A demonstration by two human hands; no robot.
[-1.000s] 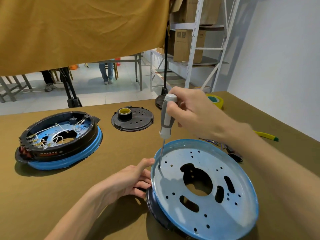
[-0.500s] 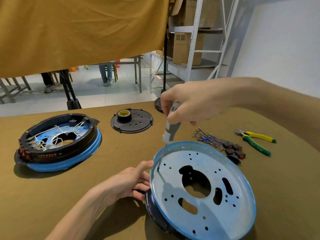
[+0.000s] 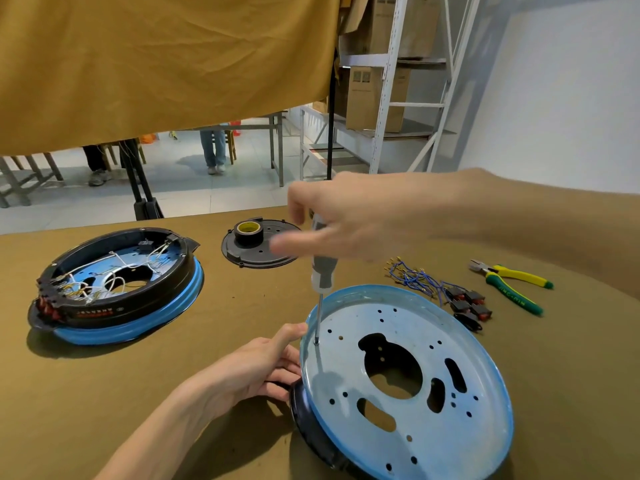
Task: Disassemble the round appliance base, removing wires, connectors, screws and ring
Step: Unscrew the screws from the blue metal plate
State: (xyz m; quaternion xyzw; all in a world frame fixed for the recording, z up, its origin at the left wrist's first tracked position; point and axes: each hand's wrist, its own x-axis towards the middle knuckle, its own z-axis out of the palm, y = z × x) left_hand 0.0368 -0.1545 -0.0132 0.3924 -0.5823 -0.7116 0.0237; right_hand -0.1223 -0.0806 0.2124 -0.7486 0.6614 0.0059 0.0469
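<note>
Head view. Right hand blurred with motion; fingers spread and hard to separate, but they curl loosely round the top of the screwdriver, whose upper handle is hidden behind the palm. Whether a screw sits under the tip cannot be made out. Near edge of the round appliance base cut off by the bottom of the picture.

Since half a second ago: right hand's fingers have fanned out more round the handle; tip stays at the same hole by the base's left rim; left hand unmoved.

Right forearm comes in from the right, level, above the tabletop. Screwdriver near upright, tip down on the blue metal plate. Left hand just left of the tip, thumb against the rim, fingers curled under the black edge, steadying the base.

Beyond the right hand: wires with connectors, pliers. Far left of the left hand: a second base, wires inside.
</note>
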